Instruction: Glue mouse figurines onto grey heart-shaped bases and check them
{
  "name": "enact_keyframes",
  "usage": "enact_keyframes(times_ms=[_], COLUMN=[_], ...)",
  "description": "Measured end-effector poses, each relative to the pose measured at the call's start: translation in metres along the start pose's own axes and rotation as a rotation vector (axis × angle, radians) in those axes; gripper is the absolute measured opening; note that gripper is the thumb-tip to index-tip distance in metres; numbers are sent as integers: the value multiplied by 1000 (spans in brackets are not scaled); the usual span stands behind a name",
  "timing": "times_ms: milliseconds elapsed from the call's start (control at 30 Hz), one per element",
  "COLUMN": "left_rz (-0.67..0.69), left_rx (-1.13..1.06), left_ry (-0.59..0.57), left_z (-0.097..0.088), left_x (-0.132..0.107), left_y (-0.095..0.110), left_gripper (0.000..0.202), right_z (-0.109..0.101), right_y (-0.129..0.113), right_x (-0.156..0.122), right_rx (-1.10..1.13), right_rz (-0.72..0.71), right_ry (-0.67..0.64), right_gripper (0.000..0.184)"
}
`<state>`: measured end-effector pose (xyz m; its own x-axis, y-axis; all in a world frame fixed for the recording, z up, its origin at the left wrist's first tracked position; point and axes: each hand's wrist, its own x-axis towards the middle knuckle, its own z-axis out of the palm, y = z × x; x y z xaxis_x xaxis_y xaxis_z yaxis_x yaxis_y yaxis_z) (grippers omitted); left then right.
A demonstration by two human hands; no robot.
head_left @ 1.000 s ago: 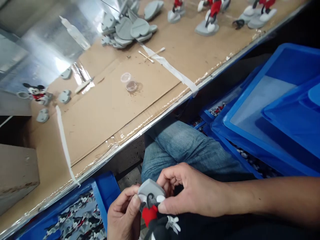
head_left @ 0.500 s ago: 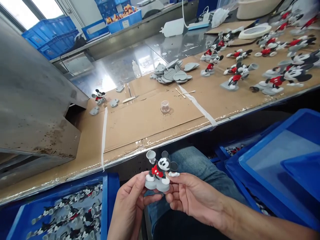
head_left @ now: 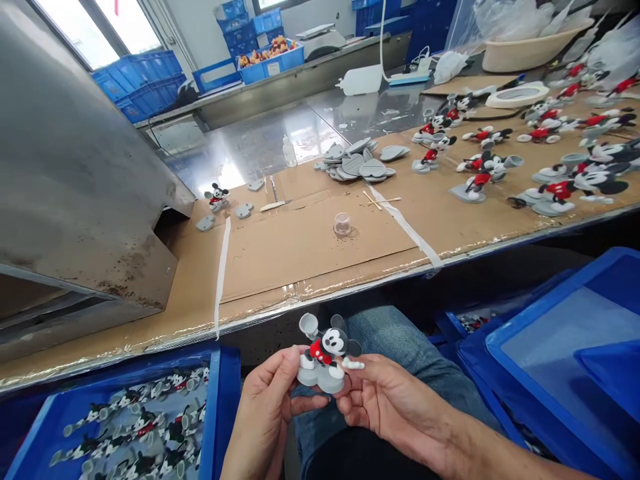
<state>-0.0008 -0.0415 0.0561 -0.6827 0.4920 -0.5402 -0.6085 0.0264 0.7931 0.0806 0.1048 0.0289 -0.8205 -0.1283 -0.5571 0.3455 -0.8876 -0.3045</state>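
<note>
A small mouse figurine (head_left: 327, 353) in red shorts stands on a grey heart-shaped base, held upright over my lap. My left hand (head_left: 265, 417) pinches the base from the left with thumb and fingers. My right hand (head_left: 387, 403) grips the base from the right, its fingertips touching the figurine's white glove. Both hands hover just below the table's front edge (head_left: 350, 290).
A blue tray (head_left: 135, 427) of loose figurines sits at lower left. Blue crates (head_left: 560, 353) stack at right. On the cardboard-covered table lie a pile of grey bases (head_left: 357, 162), a small clear cup (head_left: 343, 224), sticks (head_left: 383, 199), several finished figurines (head_left: 480, 173) and a metal housing (head_left: 75, 173) at left.
The view has tilted up from my lap to the table. The figurine, earlier pressed onto its base upside down, now stands upright between both hands.
</note>
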Motion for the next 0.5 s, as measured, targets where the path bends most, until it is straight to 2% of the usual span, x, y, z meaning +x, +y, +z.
enact_keyframes(times_ms=[100,267,367,500], left_rz=[9,36,52,105], left_rx=[8,-43,-98,-194], left_ry=[14,86,171,322], left_z=[-5,-15,-19,-23], left_x=[0,-7,-18,-33], left_y=[-3,-8,-9,-16], left_gripper=[34,31,37,54], right_z=[-3,1,9,21], right_y=[4,11,16,25], right_x=[3,6,11,18], right_rx=[-61,-92,-70,-48], right_rz=[-34,5,67,139], right_ry=[-65,-95,-87,-77], right_gripper=[24,21,20,26])
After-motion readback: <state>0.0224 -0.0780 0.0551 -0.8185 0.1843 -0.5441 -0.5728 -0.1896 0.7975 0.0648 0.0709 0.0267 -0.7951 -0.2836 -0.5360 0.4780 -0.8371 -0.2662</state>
